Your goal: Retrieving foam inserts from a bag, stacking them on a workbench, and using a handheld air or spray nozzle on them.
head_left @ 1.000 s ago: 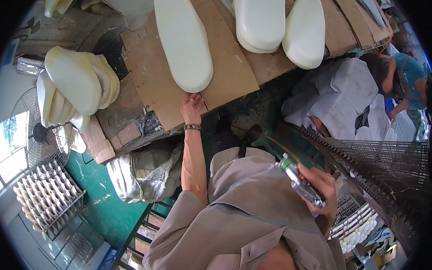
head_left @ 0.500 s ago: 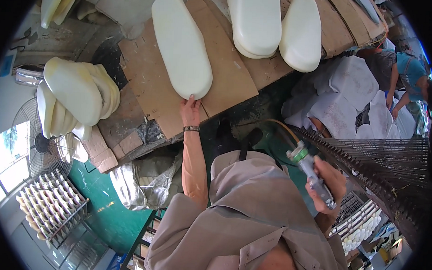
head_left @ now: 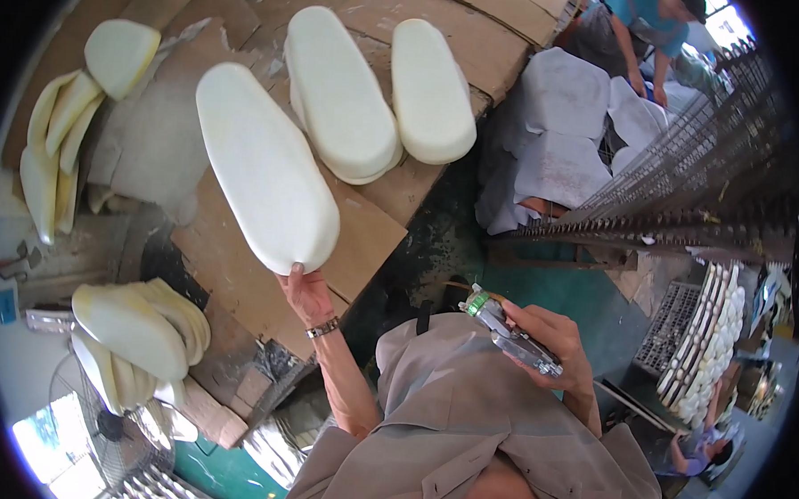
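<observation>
A long cream foam seat pad [head_left: 265, 168] lies over a cardboard sheet on the table, its rounded near end toward me. My left hand [head_left: 306, 297] grips that end, thumb on top and the other fingers underneath, mostly hidden. In front of my chest, my right hand [head_left: 558, 346] is wrapped around a grey hand-held air tool [head_left: 513, 333] with a green ring near its head. The tool is apart from the pad. To the pad's right rest a stack of similar foam pads [head_left: 339, 95] and another foam pad [head_left: 431, 90].
More foam pieces [head_left: 133, 327] are heaped at the left near a standing fan [head_left: 111, 424]. Grey-white covers [head_left: 561, 123] are piled on the right, beside a dark mesh rack [head_left: 688, 173]. A person [head_left: 645, 33] works beyond them; another person [head_left: 703, 450] is at the lower right.
My left hand has gone from fingertips on the pad's end to a thumb-on-top grip. My right hand has brought the tool inward, closer to my body. The whole view has shifted.
</observation>
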Demonstrator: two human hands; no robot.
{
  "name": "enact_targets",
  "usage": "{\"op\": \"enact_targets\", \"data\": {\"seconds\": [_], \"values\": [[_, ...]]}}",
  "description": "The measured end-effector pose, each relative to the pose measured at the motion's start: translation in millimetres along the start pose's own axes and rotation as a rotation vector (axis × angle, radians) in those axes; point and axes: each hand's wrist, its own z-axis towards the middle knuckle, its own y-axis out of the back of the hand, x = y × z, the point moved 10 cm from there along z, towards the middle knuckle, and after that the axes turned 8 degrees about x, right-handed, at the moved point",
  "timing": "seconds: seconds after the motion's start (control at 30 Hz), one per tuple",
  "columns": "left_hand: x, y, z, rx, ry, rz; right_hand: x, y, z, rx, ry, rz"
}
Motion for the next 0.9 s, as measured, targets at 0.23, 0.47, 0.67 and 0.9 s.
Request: {"op": "enact_targets", "data": {"seconds": [0.23, 0.47, 0.67, 0.9], "values": [[87, -110, 80, 0.268, 0.107, -0.102, -10, 6, -23, -0.09, -0.047, -0.007], [165, -64, 153, 0.314, 0.351, 0.059, -29, -8, -54, -0.162, -0.024, -0.04], [175, -60, 142, 0.259, 0.394, 0.23, -44, -2, -91, -0.284, -0.067, -0.002], [162, -28, 138, 0.126, 0.416, 0.23, -60, 4, -109, -0.324, -0.075, 0.019]]}}
